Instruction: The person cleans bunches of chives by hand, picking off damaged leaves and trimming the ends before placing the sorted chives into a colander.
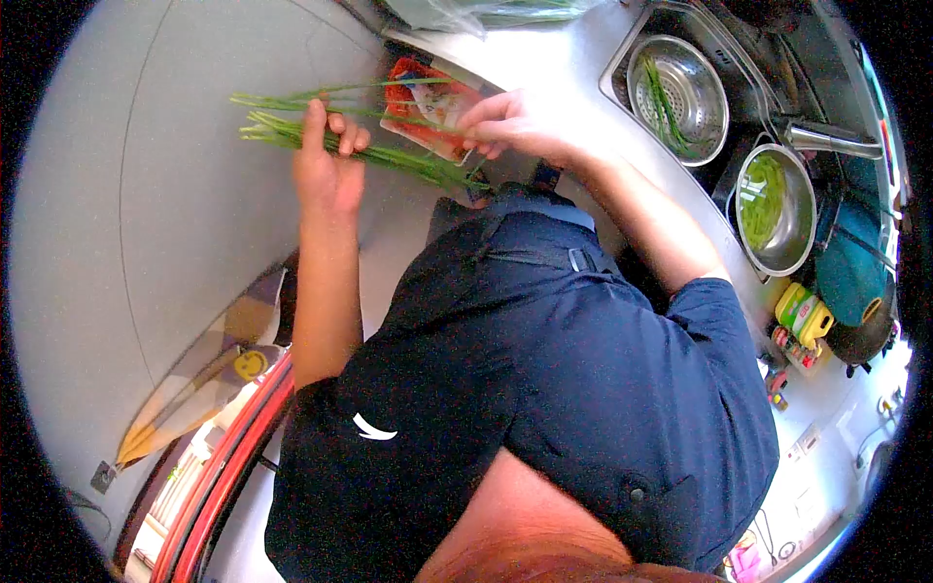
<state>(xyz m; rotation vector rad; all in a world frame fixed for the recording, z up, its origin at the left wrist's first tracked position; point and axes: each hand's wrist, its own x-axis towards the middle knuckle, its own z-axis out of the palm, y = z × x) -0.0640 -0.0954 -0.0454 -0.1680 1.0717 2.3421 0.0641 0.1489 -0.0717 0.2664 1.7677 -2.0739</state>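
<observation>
My left hand (330, 160) is closed around a bunch of long, thin green stems (413, 166) that look like garlic scapes. Their pale ends stick out to the left, and the bunch slants down toward my waist. One or two stems run separately from that hand across to my right hand (510, 126), whose fingers are pinched together on them. Exactly where the fingertips grip is partly hidden. Beneath the stretched stems is a red and white printed bag or container (428, 102), down beside the counter.
A sink (622, 78) at upper right holds a steel colander (719, 97) with a few green stems. Beside it, a steel bowl (805, 209) contains green pieces in liquid. A yellow jug (803, 313) stands farther along the counter. A plastic bag (466, 15) lies at the top.
</observation>
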